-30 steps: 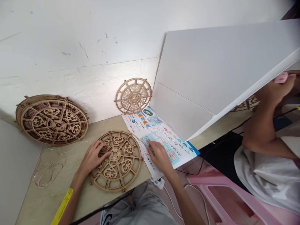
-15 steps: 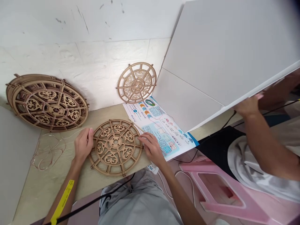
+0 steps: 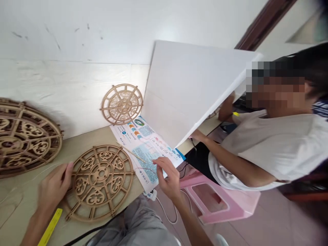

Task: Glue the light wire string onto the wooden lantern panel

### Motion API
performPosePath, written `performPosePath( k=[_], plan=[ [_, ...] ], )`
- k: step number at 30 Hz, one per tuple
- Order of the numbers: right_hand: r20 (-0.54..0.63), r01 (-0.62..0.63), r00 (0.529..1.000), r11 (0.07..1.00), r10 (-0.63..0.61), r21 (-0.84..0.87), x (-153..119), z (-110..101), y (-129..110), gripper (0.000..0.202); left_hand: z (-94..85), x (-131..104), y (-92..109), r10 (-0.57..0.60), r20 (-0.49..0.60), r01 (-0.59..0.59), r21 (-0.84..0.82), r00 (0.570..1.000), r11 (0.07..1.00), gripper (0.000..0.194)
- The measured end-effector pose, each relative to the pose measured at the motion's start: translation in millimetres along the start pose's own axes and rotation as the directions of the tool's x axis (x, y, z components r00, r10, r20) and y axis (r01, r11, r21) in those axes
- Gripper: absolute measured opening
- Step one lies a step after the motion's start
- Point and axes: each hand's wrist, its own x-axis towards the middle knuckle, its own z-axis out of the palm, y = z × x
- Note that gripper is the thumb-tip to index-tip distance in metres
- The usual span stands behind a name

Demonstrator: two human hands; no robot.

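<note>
A round wooden lattice disc (image 3: 102, 173) lies flat on the table near its front edge. My left hand (image 3: 55, 184) is at the disc's left rim, its fingers curled together; what they hold, if anything, is hidden. To the right of the disc, my right hand (image 3: 167, 176) is raised over the printed sheet (image 3: 143, 160), apart from the disc, with a reddish thread running to its pinched fingertips. A thin wooden stick (image 3: 132, 152) rests on the sheet.
A stack of similar discs (image 3: 28, 136) leans at the left, and another disc (image 3: 123, 104) leans against the wall. A big white board (image 3: 189, 89) stands at the right, with a seated person (image 3: 261, 150) behind it. A pink stool (image 3: 212, 198) is below.
The view has turned right, bringing the person's upper body into sight. My right hand has left the disc's rim and moved right over the sheet. My left hand remains beside the disc.
</note>
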Motion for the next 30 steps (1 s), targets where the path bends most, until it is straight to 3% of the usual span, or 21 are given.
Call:
performPosePath(
  k=[3, 7, 11, 15, 17, 20, 23, 26, 28, 30],
  plan=[
    [-0.090, -0.218, 0.974, 0.963, 0.206, -0.161, -9.8, -37.8, 26.6, 0.024, 2.3, -1.0, -1.2, -0.072, 0.032, 0.072, 0.007, 0.997, 0.997, 0.052],
    [-0.199, -0.557, 0.831, 0.771, 0.520, -0.310, -45.0, -69.7, 84.1, 0.034, 7.2, -0.3, -0.2, -0.133, 0.088, 0.132, 0.014, 0.987, 0.991, 0.056],
    [-0.289, -0.658, 0.752, 0.650, 0.592, -0.381, -59.8, -88.4, 137.5, 0.041, 9.2, 1.1, 2.2, -0.105, 0.133, 0.109, -0.019, 0.986, 0.994, 0.052],
    [-0.345, -0.726, 0.678, 0.518, 0.649, -0.453, -22.2, -107.2, 192.7, 0.046, 12.0, -2.4, -0.1, -0.060, 0.136, 0.063, -0.019, 0.989, 0.998, 0.044],
    [-0.362, -0.776, 0.604, 0.420, 0.710, -0.470, 4.1, -114.2, 222.6, 0.048, 15.7, -5.7, -5.9, -0.016, 0.134, 0.013, 0.020, 0.991, 1.000, 0.040],
    [-0.358, -0.839, 0.473, 0.288, 0.805, -0.462, 33.0, -118.8, 259.2, 0.045, 21.6, -8.4, -15.8, 0.173, 0.094, -0.181, 0.088, 0.981, 0.980, 0.036],
    [-0.327, -0.867, 0.392, 0.227, 0.860, -0.443, 44.6, -120.2, 277.7, 0.039, 22.6, -5.5, -15.8, 0.387, 0.008, -0.383, 0.165, 0.922, 0.909, 0.033],
    [-0.335, -0.906, 0.337, 0.206, 0.880, -0.368, 46.4, -124.2, 281.0, 0.032, 17.4, 0.7, -4.9, 0.500, -0.013, -0.488, 0.195, 0.866, 0.851, 0.033],
    [-0.342, -0.937, 0.307, 0.220, 0.888, -0.270, 45.4, -127.9, 278.0, 0.030, 14.3, 3.2, 1.0, 0.498, -0.019, -0.487, 0.185, 0.867, 0.854, 0.034],
    [-0.326, -0.955, 0.293, 0.261, 0.899, -0.139, 42.9, -130.4, 271.5, 0.031, 14.3, 2.6, 0.4, 0.436, -0.003, -0.431, 0.142, 0.900, 0.891, 0.041]
  ],
)
